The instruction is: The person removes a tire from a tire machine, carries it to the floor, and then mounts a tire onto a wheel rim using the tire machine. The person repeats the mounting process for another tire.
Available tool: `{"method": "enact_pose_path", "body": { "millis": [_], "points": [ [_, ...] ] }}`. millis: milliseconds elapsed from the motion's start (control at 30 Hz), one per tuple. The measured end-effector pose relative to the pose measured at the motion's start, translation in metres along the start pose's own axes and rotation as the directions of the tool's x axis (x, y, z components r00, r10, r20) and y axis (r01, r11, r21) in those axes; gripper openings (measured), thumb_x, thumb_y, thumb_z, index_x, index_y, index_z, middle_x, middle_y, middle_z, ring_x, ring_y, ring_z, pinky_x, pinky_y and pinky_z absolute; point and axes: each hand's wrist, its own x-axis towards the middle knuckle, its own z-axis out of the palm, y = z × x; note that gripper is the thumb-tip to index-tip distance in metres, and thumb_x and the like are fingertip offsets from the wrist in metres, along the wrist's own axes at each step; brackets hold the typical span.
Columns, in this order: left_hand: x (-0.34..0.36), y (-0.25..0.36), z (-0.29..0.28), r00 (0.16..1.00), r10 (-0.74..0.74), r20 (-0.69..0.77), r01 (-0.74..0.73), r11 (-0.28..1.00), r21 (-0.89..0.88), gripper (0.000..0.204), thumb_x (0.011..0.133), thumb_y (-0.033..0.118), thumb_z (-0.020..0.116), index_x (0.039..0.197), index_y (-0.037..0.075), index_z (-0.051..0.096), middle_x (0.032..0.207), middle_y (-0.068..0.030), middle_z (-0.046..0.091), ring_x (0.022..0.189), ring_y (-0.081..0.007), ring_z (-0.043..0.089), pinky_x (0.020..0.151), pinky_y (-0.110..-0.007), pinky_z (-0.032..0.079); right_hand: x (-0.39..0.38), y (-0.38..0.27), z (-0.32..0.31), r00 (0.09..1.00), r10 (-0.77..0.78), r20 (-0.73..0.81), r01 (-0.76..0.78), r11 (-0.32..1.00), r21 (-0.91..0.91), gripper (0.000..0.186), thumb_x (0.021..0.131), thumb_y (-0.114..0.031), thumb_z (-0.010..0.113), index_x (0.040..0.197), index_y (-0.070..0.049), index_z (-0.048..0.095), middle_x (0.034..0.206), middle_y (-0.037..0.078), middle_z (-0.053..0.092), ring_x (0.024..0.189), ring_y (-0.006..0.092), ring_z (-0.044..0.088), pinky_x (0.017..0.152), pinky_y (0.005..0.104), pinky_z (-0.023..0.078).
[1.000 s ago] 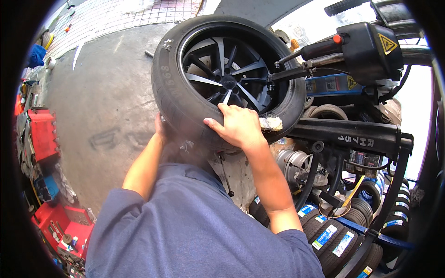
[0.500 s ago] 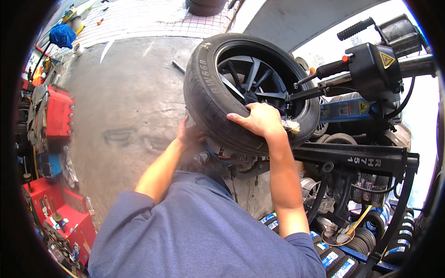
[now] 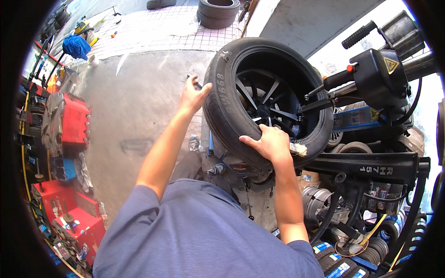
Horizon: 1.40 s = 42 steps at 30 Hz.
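A black tire [image 3: 221,109] sits tilted around a black-and-silver alloy wheel [image 3: 263,110]. My right hand [image 3: 273,143] grips the tire's near sidewall, thumb spread outward and fingertips toward the inner edge. To the left of the tire, my left hand [image 3: 191,97] is raised with thumb and fingers apart, the thumb close to the tread. A dark bar end [image 3: 196,84] shows by its fingers; whether they touch it I cannot tell. The tire machine's black head [image 3: 378,76] stands at the right, its metal tool arm [image 3: 320,103] reaching into the wheel. A pale tuft [image 3: 298,149] lies on the sidewall.
Below the tire, a black machine arm [image 3: 366,167] extends right. Labelled tires [image 3: 340,268] and bare wheel rims [image 3: 315,204] crowd the lower right. Red machines [image 3: 69,123] line the left. Stacked tires [image 3: 218,14] stand at the back; my shoe [image 3: 194,142] is on the concrete floor.
My left hand has come up from under the tire's near left side to beside its left edge, by the bar end. My right hand stays on the sidewall. The view has shifted slightly.
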Motion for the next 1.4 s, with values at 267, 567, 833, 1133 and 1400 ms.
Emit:
{"method": "enact_pose_path", "body": {
  "millis": [267,567,833,1133,1400],
  "points": [
    [0.154,0.072,0.066,0.848,-0.364,0.385,0.338,0.931,0.136,0.105,0.076,0.048,0.085,0.154,-0.003,0.038,0.138,-0.0264,0.060,0.115,-0.0289,0.067,0.096,-0.040,0.055,0.012,-0.001,0.006,0.975,0.013,-0.221,0.002,0.998,0.070,0.095,0.076,-0.084,0.063,0.123,-0.002,0.067,0.107,0.014,0.074,0.097,0.0328,0.073,0.086,0.0445,0.057],
    [0.213,0.002,0.067,0.698,0.239,0.675,0.255,0.798,-0.546,0.085,0.091,0.026,0.066,0.164,0.006,0.027,0.164,-0.0133,0.038,0.152,-0.0218,0.031,0.124,-0.033,0.020,0.043,-0.016,-0.015,0.973,0.199,-0.113,-0.181,0.972,0.150,0.105,0.056,-0.087,0.074,0.124,-0.008,0.071,0.112,0.010,0.073,0.097,0.0301,0.073,0.086,0.0427,0.058],
    [0.175,-0.090,0.098,0.307,-0.454,0.837,0.941,0.273,-0.197,0.069,0.097,0.058,0.038,0.138,0.008,0.060,0.133,-0.0171,0.066,0.123,-0.0338,0.061,0.103,-0.049,0.050,0.053,-0.031,-0.001,0.870,0.442,-0.216,-0.409,0.894,0.184,0.068,0.084,-0.073,0.062,0.111,-0.012,0.077,0.108,0.009,0.074,0.096,0.0323,0.073,0.083,0.0454,0.057],
    [0.096,-0.009,0.073,0.572,-0.565,0.595,0.801,0.543,-0.254,0.057,0.104,0.047,0.029,0.130,0.004,0.057,0.120,-0.0171,0.069,0.109,-0.0303,0.066,0.090,-0.049,0.056,0.001,0.026,-0.066,0.861,0.509,-0.021,-0.489,0.837,0.244,0.059,0.097,-0.060,0.052,0.092,-0.009,0.080,0.086,0.015,0.075,0.087,0.0391,0.071,0.078,0.0473,0.055],
    [0.031,-0.018,0.065,0.346,-0.612,0.711,0.690,0.679,0.249,0.093,0.101,0.072,0.010,0.152,0.001,0.043,0.139,-0.0264,0.060,0.121,-0.0426,0.064,0.099,-0.055,0.051,0.027,0.040,-0.036,0.936,0.331,-0.120,-0.299,0.928,0.222,0.071,0.097,-0.067,0.047,0.074,-0.004,0.072,0.079,0.023,0.070,0.083,0.0438,0.069,0.076,0.0511,0.054]
  ]
}}
